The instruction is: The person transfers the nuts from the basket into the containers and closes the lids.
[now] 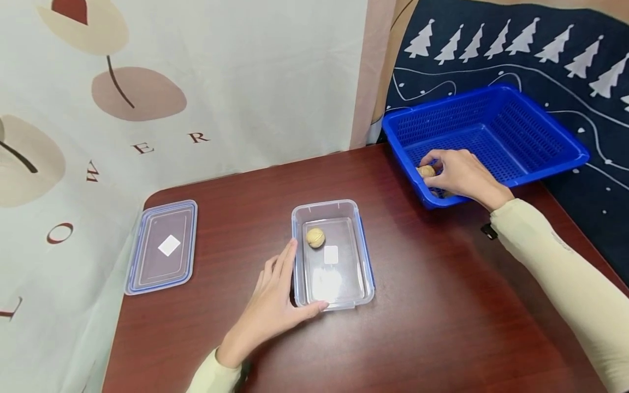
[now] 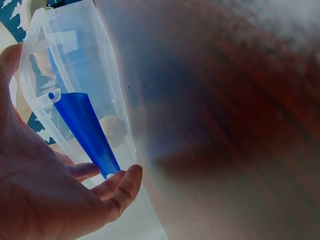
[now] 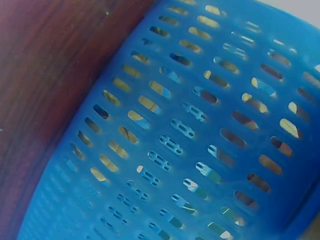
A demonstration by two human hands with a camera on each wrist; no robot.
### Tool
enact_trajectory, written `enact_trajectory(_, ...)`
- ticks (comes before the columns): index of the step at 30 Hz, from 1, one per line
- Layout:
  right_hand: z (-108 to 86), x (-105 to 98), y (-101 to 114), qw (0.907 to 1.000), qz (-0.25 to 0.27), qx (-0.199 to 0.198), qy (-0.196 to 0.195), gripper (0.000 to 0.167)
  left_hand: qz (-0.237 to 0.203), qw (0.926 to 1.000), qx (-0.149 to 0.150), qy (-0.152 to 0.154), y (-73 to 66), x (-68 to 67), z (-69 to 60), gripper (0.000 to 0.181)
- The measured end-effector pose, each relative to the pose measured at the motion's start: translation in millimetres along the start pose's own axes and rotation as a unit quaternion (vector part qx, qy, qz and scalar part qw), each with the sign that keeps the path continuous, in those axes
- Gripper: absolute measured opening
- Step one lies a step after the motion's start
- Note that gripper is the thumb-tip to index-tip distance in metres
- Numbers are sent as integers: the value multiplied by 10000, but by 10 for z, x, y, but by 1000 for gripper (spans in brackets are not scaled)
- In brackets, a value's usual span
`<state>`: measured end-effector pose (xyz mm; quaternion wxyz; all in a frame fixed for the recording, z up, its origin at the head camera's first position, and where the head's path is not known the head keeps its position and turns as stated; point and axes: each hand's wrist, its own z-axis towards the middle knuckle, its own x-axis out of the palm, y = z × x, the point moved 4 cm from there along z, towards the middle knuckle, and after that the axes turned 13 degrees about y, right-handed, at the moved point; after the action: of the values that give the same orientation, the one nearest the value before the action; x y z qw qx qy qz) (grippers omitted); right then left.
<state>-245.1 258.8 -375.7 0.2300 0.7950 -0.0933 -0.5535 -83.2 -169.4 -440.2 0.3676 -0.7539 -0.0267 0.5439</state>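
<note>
A clear plastic food container (image 1: pixel 366 273) with blue side clips stands on the table, one walnut (image 1: pixel 315 238) inside it. My left hand (image 1: pixel 270 303) lies at its near left corner, fingers extended along the left wall and thumb on the near rim. In the left wrist view, the fingers rest beside a blue clip (image 2: pixel 87 132). Over the left end of a blue perforated basket (image 1: pixel 511 131), my right hand (image 1: pixel 462 173) pinches another walnut (image 1: pixel 426 171) between thumb and fingers. Further walnuts below that hand are mostly hidden; the right wrist view shows tan shapes through the basket's slots.
A clear lid (image 1: pixel 164 245) with a blue seal lies at the table's left edge. A small black object (image 1: pixel 489 231) sits near the right forearm. Patterned cloth (image 1: pixel 275 82) hangs behind the brown table (image 1: pixel 236 218).
</note>
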Motion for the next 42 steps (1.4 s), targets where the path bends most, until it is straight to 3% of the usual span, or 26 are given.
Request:
enact_trajectory(10,-195,93,29,9902,551,-455,-1203,40,22,10000,-60,18,2,3,-75,135)
enact_trajectory(17,-306,48,89,9704,794,-760,-2150,41,79,10000,18,34,-18,8,8,135)
enact_trajectory(22,-355,95,167,9570,871,-1152,-2514,39,62,10000,-17,74,-28,3,42,135)
enact_trajectory(29,-398,195,319,9454,916,-1633,-2666,41,101,9998,-54,148,-35,5,65,133)
enact_trajectory(42,-381,367,591,9502,736,-1927,-2337,45,138,9998,-63,93,-13,6,19,132)
